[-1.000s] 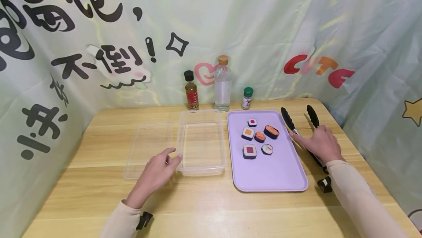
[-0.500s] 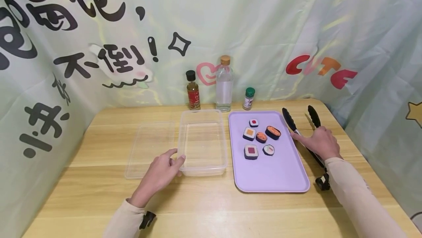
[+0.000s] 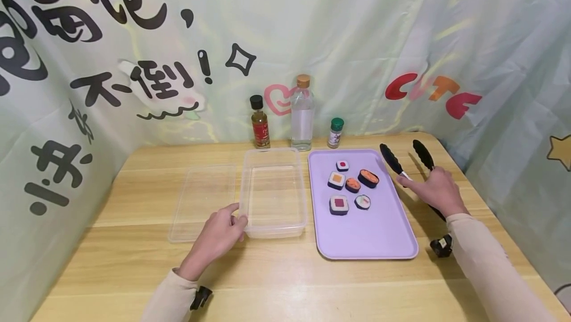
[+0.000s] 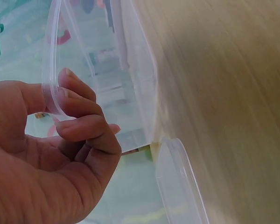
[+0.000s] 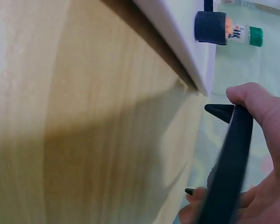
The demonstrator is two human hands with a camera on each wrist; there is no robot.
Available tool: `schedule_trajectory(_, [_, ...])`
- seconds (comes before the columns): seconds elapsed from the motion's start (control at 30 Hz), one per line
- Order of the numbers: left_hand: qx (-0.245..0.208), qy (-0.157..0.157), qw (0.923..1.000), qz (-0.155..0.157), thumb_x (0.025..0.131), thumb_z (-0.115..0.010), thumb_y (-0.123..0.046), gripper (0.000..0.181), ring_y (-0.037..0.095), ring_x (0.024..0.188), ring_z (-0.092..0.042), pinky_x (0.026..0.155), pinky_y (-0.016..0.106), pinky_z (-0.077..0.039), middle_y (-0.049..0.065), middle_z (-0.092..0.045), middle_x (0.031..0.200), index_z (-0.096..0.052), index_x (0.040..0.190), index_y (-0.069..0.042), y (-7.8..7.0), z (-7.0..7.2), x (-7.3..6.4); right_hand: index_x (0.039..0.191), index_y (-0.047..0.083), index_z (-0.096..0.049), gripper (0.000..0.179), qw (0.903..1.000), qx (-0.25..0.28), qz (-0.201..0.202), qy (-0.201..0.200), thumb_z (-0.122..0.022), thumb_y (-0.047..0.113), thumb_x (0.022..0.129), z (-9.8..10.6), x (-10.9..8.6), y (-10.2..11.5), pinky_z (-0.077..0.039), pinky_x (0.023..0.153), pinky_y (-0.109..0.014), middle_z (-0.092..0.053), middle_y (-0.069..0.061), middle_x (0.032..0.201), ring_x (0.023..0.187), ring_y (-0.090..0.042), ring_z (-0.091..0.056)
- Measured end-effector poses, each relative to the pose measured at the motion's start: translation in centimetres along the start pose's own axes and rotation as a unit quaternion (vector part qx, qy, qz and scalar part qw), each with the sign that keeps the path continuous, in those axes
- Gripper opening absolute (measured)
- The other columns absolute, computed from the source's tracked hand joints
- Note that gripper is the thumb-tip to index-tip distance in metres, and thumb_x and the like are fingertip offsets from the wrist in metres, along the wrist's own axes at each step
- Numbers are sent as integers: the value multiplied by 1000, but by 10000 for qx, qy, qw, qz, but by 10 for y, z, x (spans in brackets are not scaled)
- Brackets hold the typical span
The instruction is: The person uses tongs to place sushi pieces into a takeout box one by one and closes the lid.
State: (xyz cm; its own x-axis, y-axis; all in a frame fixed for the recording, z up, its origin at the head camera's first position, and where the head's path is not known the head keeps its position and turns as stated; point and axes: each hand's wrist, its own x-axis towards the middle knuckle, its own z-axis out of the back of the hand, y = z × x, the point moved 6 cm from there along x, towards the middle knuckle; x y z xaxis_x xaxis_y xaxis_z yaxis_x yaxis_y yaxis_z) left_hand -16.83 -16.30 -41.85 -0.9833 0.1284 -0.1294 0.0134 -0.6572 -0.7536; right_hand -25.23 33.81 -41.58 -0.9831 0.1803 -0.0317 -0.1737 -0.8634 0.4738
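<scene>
My left hand pinches the near left corner of the clear plastic container. In the left wrist view the container's rim runs between the thumb and the curled fingers. At the right, my right hand grips black-tipped tongs, their arms spread and their tips pointing to the back. Part of the tongs is hidden under the hand. Between the container and the tongs lies a purple tray with several sushi pieces, among them an orange-topped one and a square roll.
A clear lid lies flat to the left of the container. Along the back stand a red-labelled sauce bottle, a tall clear bottle and a green-capped shaker. A printed cloth hangs behind the wooden table.
My left hand has moved slightly right and taken hold of the container's corner. The tongs have shifted a little in my right hand, their tips slightly farther back.
</scene>
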Motion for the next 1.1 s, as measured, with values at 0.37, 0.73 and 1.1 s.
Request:
schedule_trajectory(0.37, [23,46,10000,3,100,-46,-17,56,10,43,-32,43,22,-24,3,-65,62,-41,146,14,-1,-1,0,104,-15,-48,83,9998,151,132,-99,-72,62,84,15,-11,-2,-39,56,-36,-46,-21,87,75,-34,-49])
schedule_trajectory(0.73, [5,46,10000,-8,100,-46,-17,56,10,43,-32,42,22,-24,4,-65,63,-40,147,13,-2,0,0,141,-27,-30,116,9997,98,233,-52,-73,63,82,25,-28,-1,-41,91,-70,-40,-48,135,117,-59,-45])
schedule_trajectory(1.1, [36,77,10000,24,100,-46,-17,56,10,43,-31,43,23,-26,5,-65,62,-40,147,14,-1,0,0,140,-24,-35,114,9995,47,322,18,-79,61,78,24,-44,4,-46,84,-65,-50,-43,123,102,-50,-53])
